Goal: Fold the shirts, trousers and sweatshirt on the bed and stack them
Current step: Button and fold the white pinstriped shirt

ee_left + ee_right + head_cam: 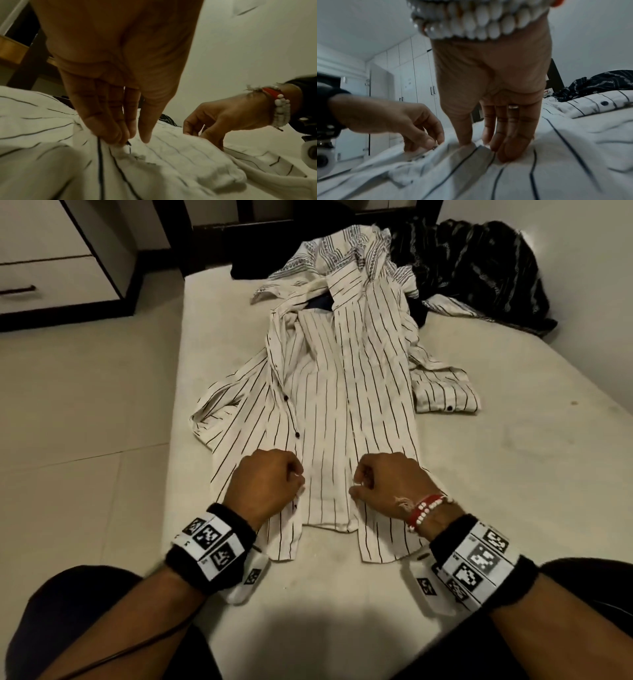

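Note:
A white shirt with thin black stripes (pixel 342 392) lies lengthwise on the bed (pixel 513 474), front open and hem towards me. My left hand (pixel 297 478) pinches the left front edge with the black buttons, near the hem. In the left wrist view its fingers (pixel 118 135) gather a fold of the striped cloth (pixel 180 155). My right hand (pixel 356 486) pinches the right front edge a short way across. In the right wrist view its thumb and fingers (pixel 508 148) nip a ridge of the shirt (pixel 556 169). One cuffed sleeve (pixel 445 395) lies out to the right.
A second pale patterned shirt (pixel 329 251) is heaped at the far end, partly under the striped collar. A dark patterned garment (pixel 479 268) lies at the back right, and something navy (pixel 322 302) shows beneath. A drawer unit (pixel 51 268) stands on the tiled floor to the left.

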